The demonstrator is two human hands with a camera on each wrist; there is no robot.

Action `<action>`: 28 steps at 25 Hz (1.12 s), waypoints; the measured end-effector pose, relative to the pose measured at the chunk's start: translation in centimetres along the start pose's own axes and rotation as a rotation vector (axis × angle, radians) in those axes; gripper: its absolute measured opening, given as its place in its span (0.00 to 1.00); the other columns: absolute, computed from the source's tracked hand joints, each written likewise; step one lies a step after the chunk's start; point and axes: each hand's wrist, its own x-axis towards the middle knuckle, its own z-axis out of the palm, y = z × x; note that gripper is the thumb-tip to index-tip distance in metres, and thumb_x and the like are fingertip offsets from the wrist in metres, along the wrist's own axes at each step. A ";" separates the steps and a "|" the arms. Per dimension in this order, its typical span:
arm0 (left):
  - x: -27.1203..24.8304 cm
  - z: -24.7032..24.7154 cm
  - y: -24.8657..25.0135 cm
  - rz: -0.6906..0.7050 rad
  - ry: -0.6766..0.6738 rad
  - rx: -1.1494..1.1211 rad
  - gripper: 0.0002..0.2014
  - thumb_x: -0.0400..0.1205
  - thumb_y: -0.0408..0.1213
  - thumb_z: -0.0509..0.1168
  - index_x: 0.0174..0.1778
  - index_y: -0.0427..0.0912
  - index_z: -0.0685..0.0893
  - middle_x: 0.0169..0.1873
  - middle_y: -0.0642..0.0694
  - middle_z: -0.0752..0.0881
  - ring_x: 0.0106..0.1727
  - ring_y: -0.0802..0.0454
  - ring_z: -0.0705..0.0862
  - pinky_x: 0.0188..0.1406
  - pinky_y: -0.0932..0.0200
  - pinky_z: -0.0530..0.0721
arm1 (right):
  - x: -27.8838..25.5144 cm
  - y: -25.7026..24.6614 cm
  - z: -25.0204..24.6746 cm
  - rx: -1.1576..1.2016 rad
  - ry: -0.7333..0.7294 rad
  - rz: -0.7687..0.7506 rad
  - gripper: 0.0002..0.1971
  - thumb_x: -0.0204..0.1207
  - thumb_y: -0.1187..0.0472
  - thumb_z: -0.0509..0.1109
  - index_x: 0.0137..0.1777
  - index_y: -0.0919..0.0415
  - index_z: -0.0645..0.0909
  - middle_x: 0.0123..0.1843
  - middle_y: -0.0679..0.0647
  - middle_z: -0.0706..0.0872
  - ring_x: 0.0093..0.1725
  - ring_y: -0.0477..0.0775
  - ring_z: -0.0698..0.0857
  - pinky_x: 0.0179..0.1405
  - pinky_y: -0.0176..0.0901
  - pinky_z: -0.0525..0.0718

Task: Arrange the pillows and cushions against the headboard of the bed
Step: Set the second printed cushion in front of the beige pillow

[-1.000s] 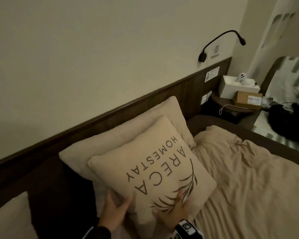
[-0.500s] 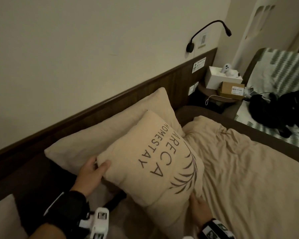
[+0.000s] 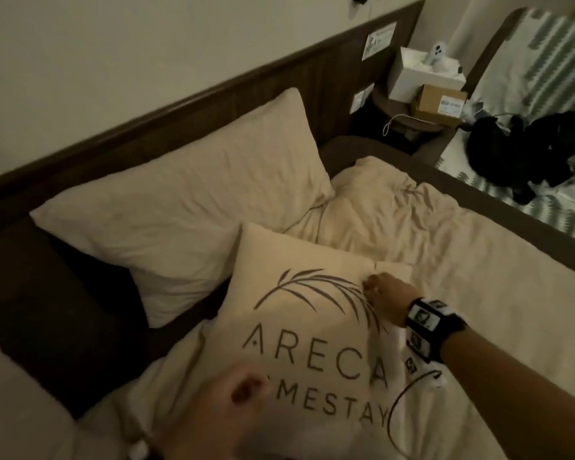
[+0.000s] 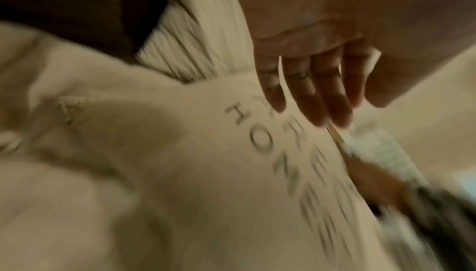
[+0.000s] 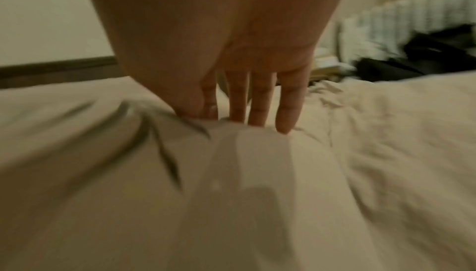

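The beige cushion [image 3: 312, 313] printed ARECA HOMESTAY lies tilted in front of me, its print upright to me, its top corner over the big plain pillow [image 3: 186, 200]. That pillow leans against the dark wooden headboard [image 3: 213, 104]. My right hand [image 3: 382, 300] pinches the cushion's right edge by the leaf print; in the right wrist view the right hand [image 5: 231, 116] has its thumb on the front and fingers behind the cushion [image 5: 103, 153]. My left hand [image 3: 226, 403] is blurred at the cushion's lower left. The left wrist view shows the left hand [image 4: 322, 112] with straight fingers just over the cushion [image 4: 180, 153], holding nothing.
A crumpled beige duvet [image 3: 429, 247] covers the bed to the right. A second pale pillow [image 3: 14, 386] shows at the bottom left. Beyond the bed's corner a small round table [image 3: 395, 124] carries a white box [image 3: 412, 78] and a brown box [image 3: 439, 104]. Black items [image 3: 528, 154] lie on the neighbouring bed.
The cushion has come off the big pillow toward me and turned so its print reads upright. My left hand has let go of its edge; my right hand has moved up its right side.
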 end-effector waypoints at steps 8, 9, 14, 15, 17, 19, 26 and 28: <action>13.0 -4.7 -2.8 -0.277 0.254 -0.234 0.57 0.60 0.72 0.72 0.82 0.46 0.66 0.77 0.43 0.75 0.76 0.43 0.75 0.75 0.49 0.71 | -8.3 0.1 10.4 1.199 0.170 0.332 0.43 0.69 0.38 0.76 0.79 0.59 0.68 0.73 0.56 0.79 0.73 0.61 0.77 0.68 0.46 0.71; 13.1 -3.4 -2.9 -0.298 0.217 -0.292 0.60 0.57 0.77 0.69 0.82 0.47 0.67 0.77 0.44 0.76 0.75 0.43 0.76 0.76 0.48 0.71 | -8.4 -0.2 10.3 1.213 0.201 0.284 0.42 0.68 0.36 0.75 0.78 0.58 0.71 0.72 0.55 0.81 0.72 0.59 0.79 0.70 0.47 0.71; 10.9 -1.8 0.1 -0.140 0.310 -0.646 0.45 0.62 0.71 0.74 0.74 0.51 0.79 0.61 0.49 0.89 0.61 0.49 0.87 0.68 0.45 0.81 | -7.3 -0.8 2.8 1.205 0.423 0.125 0.21 0.79 0.46 0.69 0.69 0.52 0.81 0.62 0.49 0.87 0.65 0.55 0.83 0.68 0.51 0.78; 10.1 -2.4 1.4 -0.040 0.363 -0.681 0.41 0.65 0.68 0.74 0.73 0.52 0.80 0.61 0.50 0.89 0.61 0.50 0.87 0.69 0.45 0.81 | -6.6 -1.2 0.1 1.180 0.485 0.053 0.21 0.81 0.49 0.68 0.71 0.55 0.80 0.64 0.51 0.87 0.66 0.55 0.83 0.66 0.48 0.77; 9.7 -3.6 3.2 0.098 0.483 -0.691 0.35 0.72 0.63 0.72 0.74 0.52 0.78 0.63 0.53 0.88 0.64 0.53 0.85 0.72 0.48 0.78 | -4.3 -2.9 -5.5 1.056 0.595 -0.075 0.21 0.82 0.52 0.66 0.72 0.58 0.78 0.64 0.52 0.86 0.64 0.53 0.82 0.60 0.42 0.75; 10.6 -4.9 3.6 0.144 0.550 -0.640 0.32 0.77 0.58 0.69 0.76 0.50 0.75 0.65 0.54 0.84 0.67 0.53 0.82 0.74 0.51 0.74 | 0.3 -5.0 -9.8 0.843 0.568 -0.070 0.24 0.82 0.51 0.66 0.74 0.62 0.74 0.63 0.56 0.85 0.61 0.57 0.82 0.55 0.42 0.73; 17.7 -2.5 -2.9 -0.069 0.449 -0.310 0.48 0.66 0.65 0.75 0.78 0.45 0.67 0.73 0.48 0.79 0.74 0.50 0.77 0.75 0.54 0.72 | 7.4 -14.4 3.7 0.721 0.013 0.187 0.71 0.59 0.28 0.76 0.83 0.50 0.24 0.86 0.67 0.34 0.85 0.71 0.46 0.81 0.59 0.56; 19.5 -4.2 -2.1 -0.023 0.646 -0.429 0.58 0.59 0.69 0.77 0.81 0.46 0.62 0.73 0.49 0.77 0.73 0.50 0.77 0.76 0.47 0.74 | 7.4 -15.1 5.1 0.716 0.027 0.240 0.72 0.57 0.28 0.76 0.82 0.47 0.22 0.85 0.67 0.31 0.85 0.73 0.46 0.81 0.61 0.57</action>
